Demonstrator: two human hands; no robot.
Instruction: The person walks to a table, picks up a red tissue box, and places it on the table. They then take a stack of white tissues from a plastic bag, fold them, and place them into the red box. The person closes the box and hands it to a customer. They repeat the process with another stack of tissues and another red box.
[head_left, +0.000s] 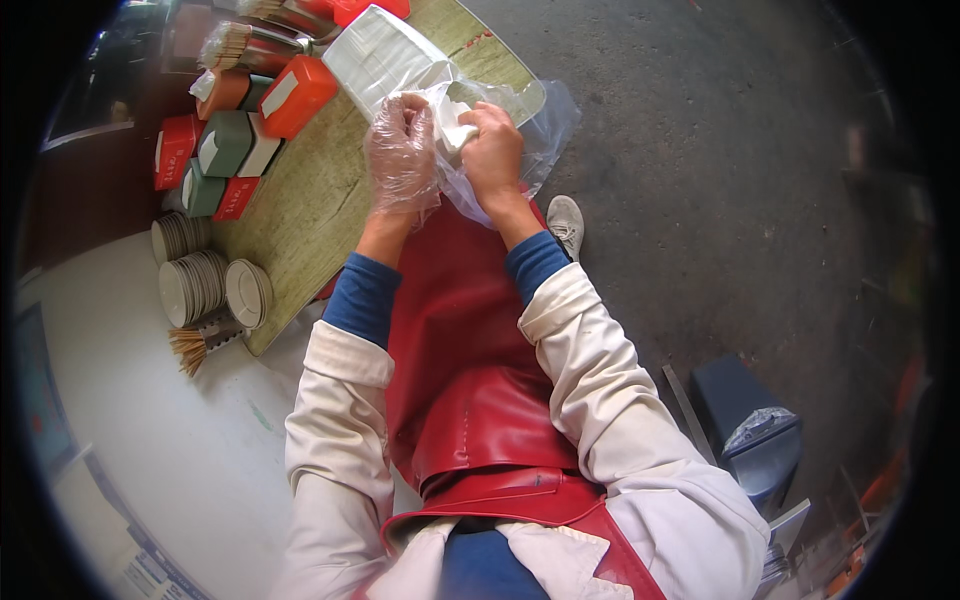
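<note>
My left hand (401, 154), in a clear disposable plastic glove, pinches the edge of a clear plastic bag (551, 124). My bare right hand (493, 146) grips crumpled white paper napkins (454, 124) at the bag's mouth. The bag hangs over the table corner and down between my wrists. Just beyond my left fingers a stack of white paper napkins (386, 52), partly under plastic film, lies on the table. My fingertips partly hide what is inside the bag.
The wood-patterned table (315, 202) carries red, green and white napkin dispensers (298, 94), bundled toothpicks or skewers (225, 45), stacked bowls (191, 289) and a perforated chopstick holder (221, 330). A dark bin (739, 412) stands on the concrete floor (675, 187) at lower right.
</note>
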